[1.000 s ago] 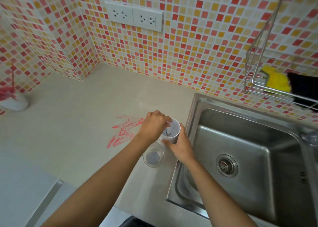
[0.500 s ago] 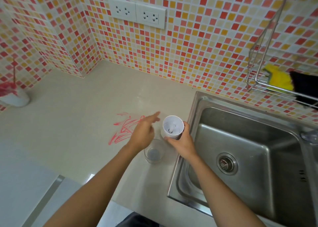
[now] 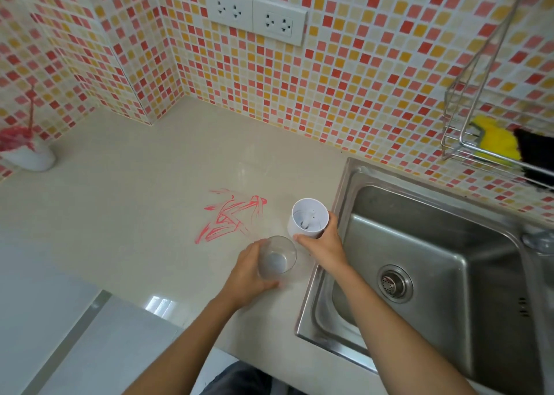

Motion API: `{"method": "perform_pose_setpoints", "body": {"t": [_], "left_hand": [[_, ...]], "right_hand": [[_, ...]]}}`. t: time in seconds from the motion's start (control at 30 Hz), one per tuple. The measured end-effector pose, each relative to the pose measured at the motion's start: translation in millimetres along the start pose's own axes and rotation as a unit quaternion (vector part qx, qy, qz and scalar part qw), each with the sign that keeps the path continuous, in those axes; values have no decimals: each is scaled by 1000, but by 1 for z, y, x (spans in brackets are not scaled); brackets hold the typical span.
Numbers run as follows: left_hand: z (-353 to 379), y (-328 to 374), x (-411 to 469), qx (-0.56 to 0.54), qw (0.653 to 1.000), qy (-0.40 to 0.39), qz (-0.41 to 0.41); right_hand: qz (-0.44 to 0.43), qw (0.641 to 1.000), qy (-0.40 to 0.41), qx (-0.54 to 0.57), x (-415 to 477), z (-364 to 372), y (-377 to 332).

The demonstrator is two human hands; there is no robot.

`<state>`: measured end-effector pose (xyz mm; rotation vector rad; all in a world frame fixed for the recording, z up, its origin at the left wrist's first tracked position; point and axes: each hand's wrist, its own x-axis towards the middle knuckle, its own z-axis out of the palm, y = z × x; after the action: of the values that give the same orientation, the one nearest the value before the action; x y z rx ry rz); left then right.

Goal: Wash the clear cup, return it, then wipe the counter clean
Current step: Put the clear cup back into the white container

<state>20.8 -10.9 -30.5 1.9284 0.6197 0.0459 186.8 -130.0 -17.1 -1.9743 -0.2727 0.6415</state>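
Observation:
A clear cup [image 3: 277, 258] stands on the beige counter [image 3: 135, 214] just left of the sink. My left hand [image 3: 247, 273] grips it from the left side, fingers wrapped round its wall. Beside it, a white cup [image 3: 308, 218] sits at the sink's edge, and my right hand [image 3: 322, 243] holds it from the near side. A red scribble stain [image 3: 230, 216] marks the counter to the left of both cups.
The steel sink [image 3: 419, 259] with its drain [image 3: 394, 283] lies to the right. A wire rack [image 3: 491, 142] on the tiled wall holds a yellow sponge [image 3: 494, 139] and a black cloth [image 3: 536, 151]. A white pot with red material [image 3: 24, 148] stands far left. Wall sockets [image 3: 254, 17] sit above.
My left hand left the white cup's rim, drew back toward me and took hold of the clear cup. My right hand stays on the white cup.

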Motion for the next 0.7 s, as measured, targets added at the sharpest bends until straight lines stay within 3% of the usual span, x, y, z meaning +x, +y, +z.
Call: {"method": "perform_pose_setpoints", "body": {"t": [0.4,0.57,0.7], "left_hand": [[-24,2,-4,-41,996,82,-4],[-44,16,8,-49,991,122,14],[-60,22,19,-22,995,99,17]], "right_hand": [[0,1000,-8,25,-10,-2,7],[-25,999,-30,-22,-7,-3,0],[-40,995,-57,-67,-7,-7,-6]]}}
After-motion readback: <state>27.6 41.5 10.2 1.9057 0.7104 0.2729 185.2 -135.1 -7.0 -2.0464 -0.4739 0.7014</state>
